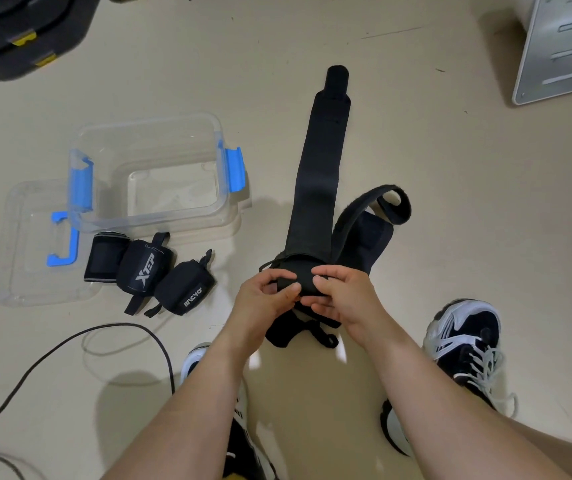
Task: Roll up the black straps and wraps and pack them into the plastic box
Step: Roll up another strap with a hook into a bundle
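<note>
1. On the floor between the person's shoes (pixel 464 341), a long black strap (pixel 315 188) lies stretched flat and runs away from them to a narrow far tip.
2. Its near end is wound into a small roll (pixel 295 284), which both hands hold.
3. The left hand (pixel 263 299) grips the roll from the left side, with the thumb pressed on top and the fingers curled underneath.
4. The right hand (pixel 341 296) grips the roll's right side, its fingers curled over the top.
5. A second strap (pixel 364 233) lies just to the right of the first and partly under it. Its fuzzy end curls into an open loop.
6. More black fabric with thin loops shows under the hands; which strap it belongs to I cannot tell.
7. The box (pixel 160 221) is clear plastic with blue latches (pixel 235 169) at both ends. It stands open to the left of the strap, apart from the hands.
8. It seems to rest partly on its clear lid (pixel 18 265), which lies flat and sticks out to the left.
9. Three rolled wraps (pixel 146 268) lie touching in a row just in front of the box, outside it. The middle one reads XTEP.
10. A black cable (pixel 70 344) curves over the floor at the near left.
11. A dark case (pixel 18 32) sits in the far left corner, and a grey cabinet (pixel 561 46) stands at the far right.
</note>
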Tool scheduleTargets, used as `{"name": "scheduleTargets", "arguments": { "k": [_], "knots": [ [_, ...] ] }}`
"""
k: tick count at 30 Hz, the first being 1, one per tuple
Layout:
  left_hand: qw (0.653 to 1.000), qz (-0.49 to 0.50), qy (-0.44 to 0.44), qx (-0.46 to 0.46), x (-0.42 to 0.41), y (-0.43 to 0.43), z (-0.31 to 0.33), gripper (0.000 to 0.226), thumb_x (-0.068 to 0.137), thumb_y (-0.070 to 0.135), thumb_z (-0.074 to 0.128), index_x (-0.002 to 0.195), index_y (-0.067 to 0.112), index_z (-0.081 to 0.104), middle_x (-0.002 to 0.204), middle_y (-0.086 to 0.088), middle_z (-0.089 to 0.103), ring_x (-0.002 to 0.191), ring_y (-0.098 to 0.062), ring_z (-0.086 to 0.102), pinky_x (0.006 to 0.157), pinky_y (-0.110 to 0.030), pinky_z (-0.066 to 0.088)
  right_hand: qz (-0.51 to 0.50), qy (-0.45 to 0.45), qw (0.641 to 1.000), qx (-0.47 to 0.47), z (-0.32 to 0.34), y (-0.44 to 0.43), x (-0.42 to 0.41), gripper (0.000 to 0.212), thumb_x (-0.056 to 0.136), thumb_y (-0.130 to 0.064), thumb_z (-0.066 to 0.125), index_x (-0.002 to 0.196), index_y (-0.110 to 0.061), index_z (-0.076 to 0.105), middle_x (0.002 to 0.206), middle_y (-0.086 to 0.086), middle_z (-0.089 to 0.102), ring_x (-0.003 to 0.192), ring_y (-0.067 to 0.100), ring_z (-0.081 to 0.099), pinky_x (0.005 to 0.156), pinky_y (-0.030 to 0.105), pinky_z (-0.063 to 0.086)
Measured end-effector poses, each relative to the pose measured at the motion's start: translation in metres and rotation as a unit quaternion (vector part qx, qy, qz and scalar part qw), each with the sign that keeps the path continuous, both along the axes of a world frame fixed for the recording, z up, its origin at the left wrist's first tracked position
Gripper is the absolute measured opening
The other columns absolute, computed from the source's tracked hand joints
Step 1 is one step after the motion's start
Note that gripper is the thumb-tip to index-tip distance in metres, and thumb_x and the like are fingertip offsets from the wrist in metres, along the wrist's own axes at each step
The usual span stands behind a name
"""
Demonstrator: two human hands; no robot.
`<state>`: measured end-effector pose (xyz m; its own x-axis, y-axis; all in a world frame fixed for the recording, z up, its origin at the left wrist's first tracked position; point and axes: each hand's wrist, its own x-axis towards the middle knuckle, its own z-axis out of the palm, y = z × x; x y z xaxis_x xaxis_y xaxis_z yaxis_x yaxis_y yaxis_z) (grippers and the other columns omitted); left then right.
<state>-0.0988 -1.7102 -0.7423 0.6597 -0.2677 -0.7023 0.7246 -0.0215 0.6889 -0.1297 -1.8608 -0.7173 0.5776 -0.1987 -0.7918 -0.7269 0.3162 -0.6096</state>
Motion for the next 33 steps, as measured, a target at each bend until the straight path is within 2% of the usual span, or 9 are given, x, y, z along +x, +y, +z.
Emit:
{"name": "scheduleTargets", "arguments": {
  "k": [4,5,9,13,17,20,25,30,33],
  "knots": [
    [0.999,0.029,-0.013,0.023,0.001,-0.002,-0.003,0.005,0.088,0.009,0.071,0.085,0.005,0.070,0.077,-0.009,0.070,0.078,-0.023,0.070,0.080,-0.033,0.058,-0.013,0.011,1.000,0.022,0.001,0.001,0.000,0.019,0.097,-0.004,0.058,0.111,-0.012,0.068,0.094,0.016,0.073,0.076,0.025,0.076,0.064,0.027,0.060],
    [1.000,0.014,-0.011,0.014,0.002,0.000,-0.003,0.002,0.086,0.007,0.072,0.086,0.006,0.071,0.078,-0.008,0.071,0.079,-0.022,0.070,0.079,-0.032,0.057,-0.021,0.012,0.999,0.030,0.002,0.000,0.000,0.018,0.097,-0.004,0.058,0.110,-0.011,0.068,0.094,0.017,0.073,0.076,0.025,0.076,0.063,0.026,0.060],
    [0.999,-0.043,0.008,-0.030,0.007,0.008,-0.002,0.025,0.082,-0.008,0.070,0.099,0.011,0.071,0.091,-0.011,0.073,0.085,-0.021,0.070,0.082,-0.031,0.056,-0.070,0.026,0.995,0.064,0.003,-0.003,0.002,0.015,0.096,-0.001,0.059,0.105,-0.006,0.069,0.089,0.016,0.072,0.066,0.019,0.074,0.057,0.022,0.058],
    [1.000,-0.004,0.014,0.006,0.005,0.005,-0.003,0.015,0.086,0.002,0.071,0.100,0.006,0.072,0.091,-0.016,0.074,0.089,-0.027,0.072,0.077,-0.028,0.057,-0.059,0.050,0.995,0.063,-0.001,0.000,0.003,0.011,0.096,-0.007,0.061,0.101,-0.004,0.070,0.083,0.011,0.070,0.058,0.012,0.069,0.050,0.018,0.053],
    [0.999,0.028,0.020,0.039,0.003,-0.005,-0.003,0.011,0.088,0.010,0.072,0.094,0.001,0.074,0.092,-0.019,0.074,0.088,-0.028,0.073,0.081,-0.030,0.058,-0.012,0.030,0.999,0.038,-0.007,0.000,-0.004,0.015,0.094,-0.020,0.067,0.100,-0.009,0.075,0.090,0.005,0.074,0.076,0.013,0.069,0.063,0.021,0.054],
    [0.996,0.067,0.037,0.054,0.001,-0.010,-0.002,0.013,0.086,0.012,0.074,0.094,0.001,0.073,0.093,-0.017,0.075,0.083,-0.026,0.075,0.077,-0.028,0.058,-0.007,-0.008,1.000,0.017,-0.010,0.001,-0.008,0.010,0.091,-0.014,0.070,0.096,-0.012,0.078,0.098,0.002,0.077,0.094,0.014,0.071,0.079,0.024,0.057],
    [0.988,0.110,0.036,0.101,-0.002,-0.016,-0.001,0.010,0.086,0.013,0.075,0.094,0.009,0.070,0.093,-0.014,0.073,0.072,-0.027,0.074,0.068,-0.030,0.059,-0.021,-0.023,0.998,-0.055,-0.011,0.005,-0.004,0.003,0.087,-0.008,0.073,0.088,-0.008,0.076,0.089,0.007,0.075,0.086,0.017,0.074,0.076,0.027,0.061],
    [0.985,0.070,0.009,0.154,-0.004,-0.019,0.004,0.014,0.091,0.021,0.070,0.098,0.012,0.063,0.068,-0.011,0.069,0.054,-0.018,0.067,0.055,-0.028,0.057,-0.034,-0.007,0.995,-0.093,-0.014,0.009,-0.003,0.009,0.087,-0.011,0.074,0.089,-0.004,0.070,0.087,0.008,0.070,0.080,0.017,0.071,0.068,0.026,0.061],
    [0.982,-0.001,0.000,0.186,-0.001,-0.016,0.006,0.015,0.094,0.028,0.066,0.100,0.015,0.062,0.058,-0.005,0.061,0.044,-0.013,0.057,0.045,-0.023,0.048,-0.038,-0.001,0.994,-0.102,-0.016,0.010,-0.003,0.015,0.087,-0.011,0.073,0.093,-0.002,0.063,0.093,0.008,0.065,0.081,0.021,0.070,0.069,0.029,0.062]
  ]
}}
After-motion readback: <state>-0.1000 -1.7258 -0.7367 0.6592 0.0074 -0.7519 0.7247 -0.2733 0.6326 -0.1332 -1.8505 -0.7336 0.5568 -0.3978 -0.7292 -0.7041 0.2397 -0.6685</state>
